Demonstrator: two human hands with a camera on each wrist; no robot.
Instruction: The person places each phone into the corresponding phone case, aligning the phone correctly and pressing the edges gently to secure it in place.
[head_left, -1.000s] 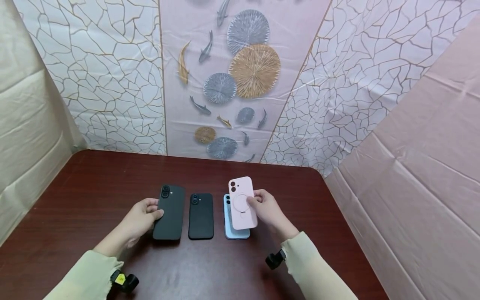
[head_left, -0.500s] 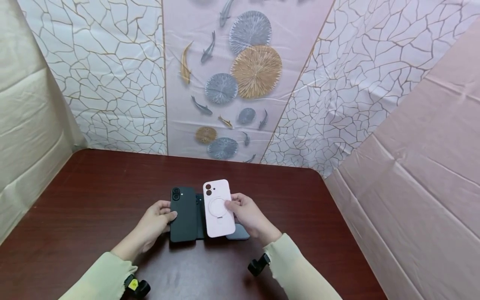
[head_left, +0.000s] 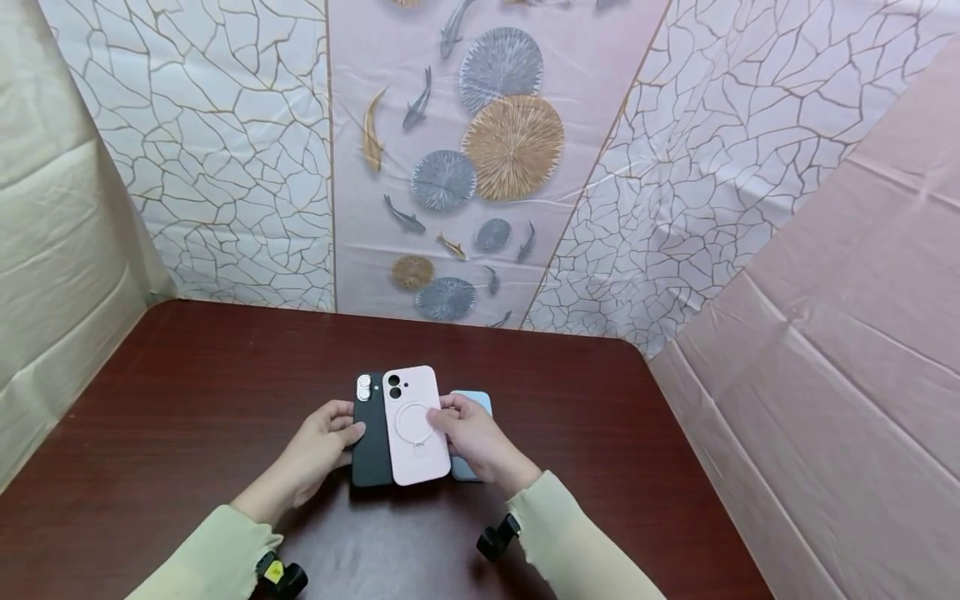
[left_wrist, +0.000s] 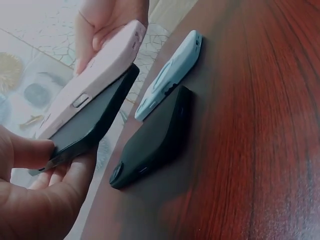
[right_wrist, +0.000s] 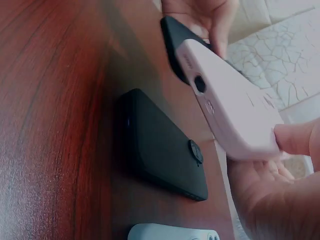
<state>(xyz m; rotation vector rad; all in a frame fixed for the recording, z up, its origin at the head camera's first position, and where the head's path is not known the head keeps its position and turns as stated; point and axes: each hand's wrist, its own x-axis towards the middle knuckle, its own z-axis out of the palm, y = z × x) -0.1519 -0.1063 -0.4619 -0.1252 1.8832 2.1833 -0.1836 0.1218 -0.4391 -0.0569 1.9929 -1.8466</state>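
Observation:
My left hand (head_left: 315, 452) grips a black phone (head_left: 369, 450) by its left long edge, thumb on the back face. The phone's camera lenses catch the light at its top left corner. My right hand (head_left: 480, 443) pinches a pale pink phone case (head_left: 420, 463) with a ring on its back, thumb on top and fingers beneath. The pink case overlaps the right part of the black phone, both held above the table. In the left wrist view a second black phone (left_wrist: 152, 137) lies flat below them; in the head view the held pieces hide it.
A light blue phone (left_wrist: 172, 72) with a ring on its back lies beside the second black phone, partly covered by my right hand in the head view. The dark red wooden table (head_left: 225, 367) ends at patterned cloth walls (head_left: 247, 167).
The pink case has moved left, away from above the light blue phone, to overlap the held black phone. My left hand has carried the black phone to the right, over the second black phone.

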